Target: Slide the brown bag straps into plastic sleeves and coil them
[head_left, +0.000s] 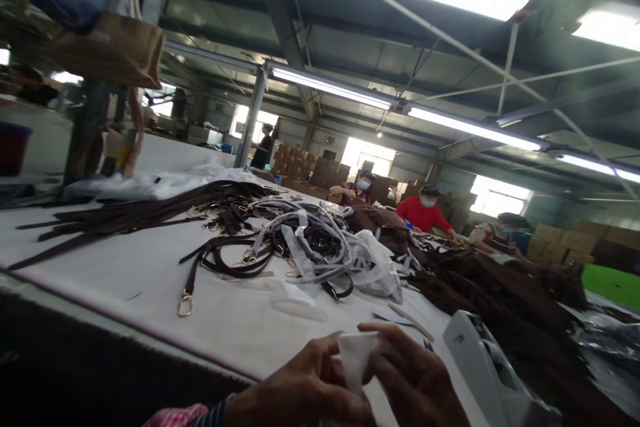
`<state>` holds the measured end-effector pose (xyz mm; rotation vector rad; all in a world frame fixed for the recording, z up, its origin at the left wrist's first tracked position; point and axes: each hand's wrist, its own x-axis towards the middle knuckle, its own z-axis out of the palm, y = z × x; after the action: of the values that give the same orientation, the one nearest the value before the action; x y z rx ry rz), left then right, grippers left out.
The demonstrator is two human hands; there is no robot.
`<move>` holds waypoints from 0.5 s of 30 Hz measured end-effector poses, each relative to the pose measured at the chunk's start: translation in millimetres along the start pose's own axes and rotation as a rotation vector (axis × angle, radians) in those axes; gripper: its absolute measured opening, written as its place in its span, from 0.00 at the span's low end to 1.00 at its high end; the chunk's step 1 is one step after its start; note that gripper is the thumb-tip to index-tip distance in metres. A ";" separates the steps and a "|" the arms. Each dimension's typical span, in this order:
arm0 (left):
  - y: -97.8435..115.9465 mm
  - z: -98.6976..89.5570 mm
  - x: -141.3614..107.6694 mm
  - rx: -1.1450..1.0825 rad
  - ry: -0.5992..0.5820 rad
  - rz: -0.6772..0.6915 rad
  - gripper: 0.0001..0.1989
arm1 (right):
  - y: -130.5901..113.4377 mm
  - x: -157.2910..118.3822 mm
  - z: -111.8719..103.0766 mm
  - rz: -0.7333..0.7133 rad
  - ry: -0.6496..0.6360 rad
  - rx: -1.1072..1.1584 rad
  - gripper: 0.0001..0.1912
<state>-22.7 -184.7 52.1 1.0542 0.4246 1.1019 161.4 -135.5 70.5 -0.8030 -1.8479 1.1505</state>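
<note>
White table [125,293], its top running from near left to far right. Left, far side: sheaf of dark brown straps [145,212], laid lengthwise; crumpled clear plastic [175,180] beyond it. Middle: looped brown strap with metal clip [185,305], beside a tangle of pale wrapped cords [325,240]. Nearer: translucent sheet [299,303], lying flat; thin strip [411,321] to its right. Right: heaped brown material [505,287]; white device [480,360] at its near side.

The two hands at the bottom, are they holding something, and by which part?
Yes, a thin white piece. The left hand has its left side, the right hand its right side; fingers hide the lower part.
</note>
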 end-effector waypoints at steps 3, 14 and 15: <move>3.0 -0.1 -14.4 0.106 0.051 -0.200 0.13 | -3.4 1.2 -16.0 -0.004 0.082 -0.033 0.21; 41.8 -49.4 -75.5 0.454 0.348 -0.298 0.20 | 20.2 15.3 -66.4 0.039 0.197 -0.193 0.12; 45.1 -56.6 -80.2 0.484 0.372 -0.284 0.20 | 22.0 13.6 -68.4 0.051 0.156 -0.200 0.12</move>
<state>-122.7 -225.3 47.4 1.1597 1.1476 0.9576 216.7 -87.7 72.7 -1.0286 -1.8394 0.9154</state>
